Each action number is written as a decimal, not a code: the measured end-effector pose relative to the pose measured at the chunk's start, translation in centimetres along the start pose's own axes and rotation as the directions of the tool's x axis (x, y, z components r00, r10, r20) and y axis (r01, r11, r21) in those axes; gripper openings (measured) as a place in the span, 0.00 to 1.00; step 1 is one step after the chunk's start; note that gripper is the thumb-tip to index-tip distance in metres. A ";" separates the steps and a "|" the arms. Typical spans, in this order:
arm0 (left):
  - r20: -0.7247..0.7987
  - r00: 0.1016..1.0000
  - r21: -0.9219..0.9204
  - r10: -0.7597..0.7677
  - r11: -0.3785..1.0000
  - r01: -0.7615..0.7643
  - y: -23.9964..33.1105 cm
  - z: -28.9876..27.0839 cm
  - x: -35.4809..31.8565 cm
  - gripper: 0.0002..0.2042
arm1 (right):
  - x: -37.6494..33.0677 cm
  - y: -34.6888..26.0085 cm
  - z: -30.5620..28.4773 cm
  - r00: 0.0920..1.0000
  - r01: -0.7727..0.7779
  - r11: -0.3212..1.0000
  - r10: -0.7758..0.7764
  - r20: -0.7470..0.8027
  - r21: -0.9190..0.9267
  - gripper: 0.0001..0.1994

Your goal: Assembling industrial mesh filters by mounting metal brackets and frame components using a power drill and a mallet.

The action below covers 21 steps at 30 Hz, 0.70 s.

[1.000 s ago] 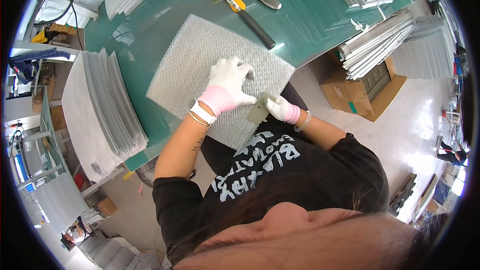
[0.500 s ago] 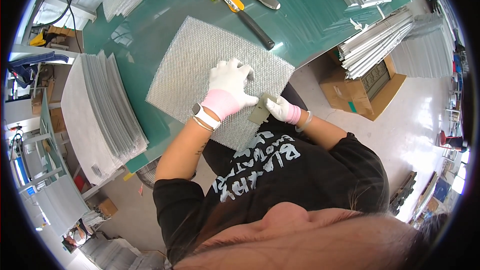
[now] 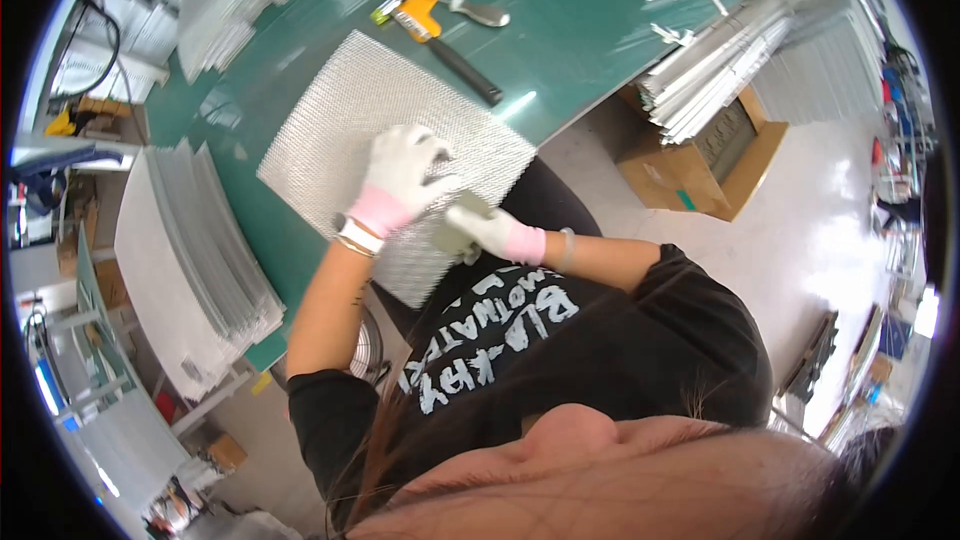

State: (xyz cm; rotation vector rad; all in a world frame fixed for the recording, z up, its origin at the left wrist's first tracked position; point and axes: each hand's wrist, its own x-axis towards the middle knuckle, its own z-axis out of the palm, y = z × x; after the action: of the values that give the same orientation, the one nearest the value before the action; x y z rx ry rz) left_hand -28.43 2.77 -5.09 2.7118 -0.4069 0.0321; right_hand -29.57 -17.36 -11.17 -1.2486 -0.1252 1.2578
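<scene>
Mesh sheet [image 3: 370, 130], silvery and square, lies flat on the green table [image 3: 590, 40], its near corner hanging over the table's edge toward the person. Nearest of all, the right hand [image 3: 485, 230], in a white glove with a pink cuff, is closed around a small grey-green block [image 3: 462, 225] held against that near corner. Just beside it, the left hand [image 3: 405, 175], gloved alike, lies palm down on the mesh with its fingers spread. Beyond the left hand, past the sheet's far edge, rests a tool with an orange head and black handle [image 3: 450, 45]. Off to that hand's left stands a stack of pale panels [image 3: 195, 250].
</scene>
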 end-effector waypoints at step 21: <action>-0.163 0.962 -0.350 0.221 0.898 -0.266 8.7 7.1 -7.2 0.16 | -13.2 1.1 -40.9 0.196 -0.276 0.933 -0.179 -0.964 -0.230 0.31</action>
State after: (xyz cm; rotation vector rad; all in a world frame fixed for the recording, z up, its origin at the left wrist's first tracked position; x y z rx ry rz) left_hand -38.03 -5.61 -8.88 2.2613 -0.6460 0.1695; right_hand -8.09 -53.19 -21.39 -2.2154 0.7027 0.1989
